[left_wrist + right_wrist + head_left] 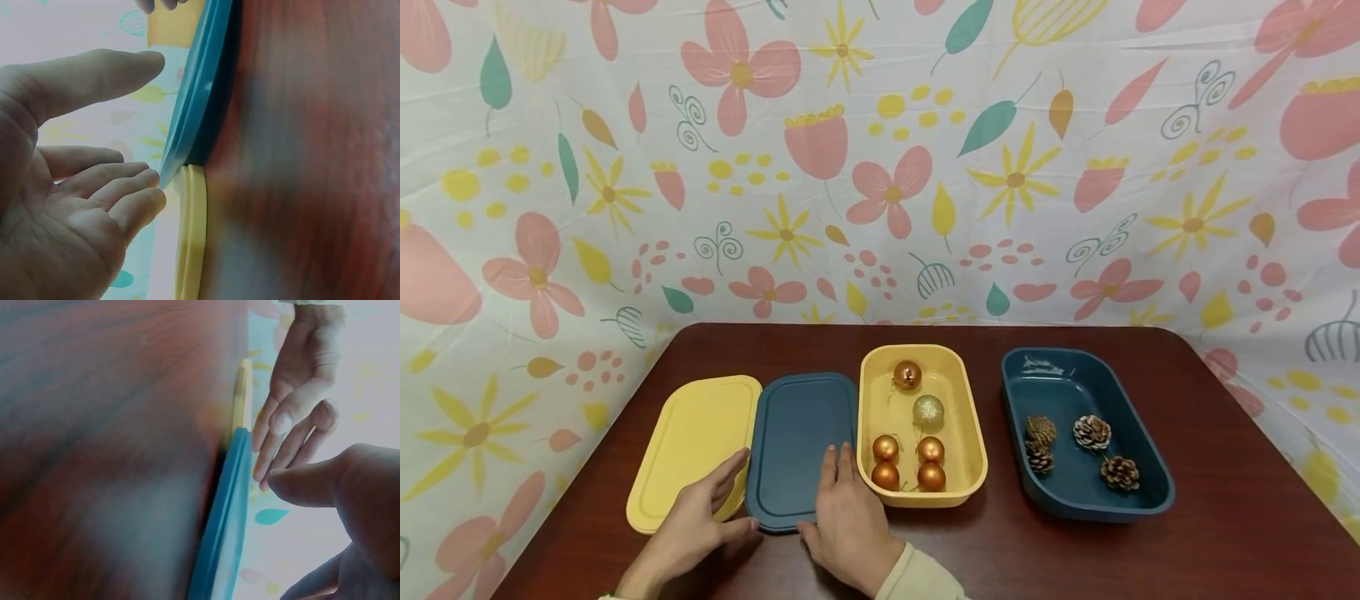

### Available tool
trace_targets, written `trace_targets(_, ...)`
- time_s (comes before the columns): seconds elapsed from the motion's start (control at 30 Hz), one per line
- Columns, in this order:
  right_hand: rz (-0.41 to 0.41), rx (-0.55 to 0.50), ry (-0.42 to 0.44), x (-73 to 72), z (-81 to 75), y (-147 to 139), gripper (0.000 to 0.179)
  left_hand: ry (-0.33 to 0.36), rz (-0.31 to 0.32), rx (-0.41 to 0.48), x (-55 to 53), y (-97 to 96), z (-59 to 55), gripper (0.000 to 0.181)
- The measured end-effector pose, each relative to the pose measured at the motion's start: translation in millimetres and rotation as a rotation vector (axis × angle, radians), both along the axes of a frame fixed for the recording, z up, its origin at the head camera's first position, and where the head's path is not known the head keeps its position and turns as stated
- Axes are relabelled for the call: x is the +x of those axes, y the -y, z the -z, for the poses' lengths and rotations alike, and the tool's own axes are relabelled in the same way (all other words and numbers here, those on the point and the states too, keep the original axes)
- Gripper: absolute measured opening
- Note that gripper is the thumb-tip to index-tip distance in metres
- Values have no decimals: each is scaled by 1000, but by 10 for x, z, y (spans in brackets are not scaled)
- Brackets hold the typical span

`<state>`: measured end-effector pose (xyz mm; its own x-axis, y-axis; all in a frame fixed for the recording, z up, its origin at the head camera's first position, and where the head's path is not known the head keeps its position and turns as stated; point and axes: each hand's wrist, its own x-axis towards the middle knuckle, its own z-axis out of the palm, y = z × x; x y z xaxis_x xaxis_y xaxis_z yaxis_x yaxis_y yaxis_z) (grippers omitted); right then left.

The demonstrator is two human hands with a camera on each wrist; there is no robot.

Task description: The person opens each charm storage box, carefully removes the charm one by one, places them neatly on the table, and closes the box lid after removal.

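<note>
A yellow lid (696, 442) and a dark blue lid (801, 425) lie side by side on the table. My left hand (688, 521) hovers at the near end where the two lids meet, fingers extended, thumb held apart and pointing toward the blue lid. Over the near right corner of the blue lid is my right hand (852, 521), its fingers straight and pointing away. In the left wrist view, nothing is between the left thumb and fingers beside the blue lid's edge (197, 100). The right wrist view shows the right thumb (306, 484) above the blue lid.
A yellow box (976, 442) right of the lids contains several copper-coloured balls (931, 450) and a glittery gold ball (928, 412). Farther right, a dark blue box (1078, 504) holds several pine cones (1092, 432). A flowered cloth (880, 167) hangs behind the brown table (1000, 550).
</note>
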<state>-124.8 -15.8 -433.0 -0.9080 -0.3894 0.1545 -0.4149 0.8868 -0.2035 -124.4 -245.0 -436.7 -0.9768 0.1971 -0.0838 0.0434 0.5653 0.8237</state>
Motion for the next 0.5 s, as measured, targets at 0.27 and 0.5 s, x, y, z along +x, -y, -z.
trace_targets(0.27, -48, -83, 51, 46, -117, -25, 85, -66, -69, 14, 5, -114, -12, 92)
trace_targets(0.5, -116, -86, -53, 62, -215, -100, 65, -77, -104, 81, 5, -223, -29, 89)
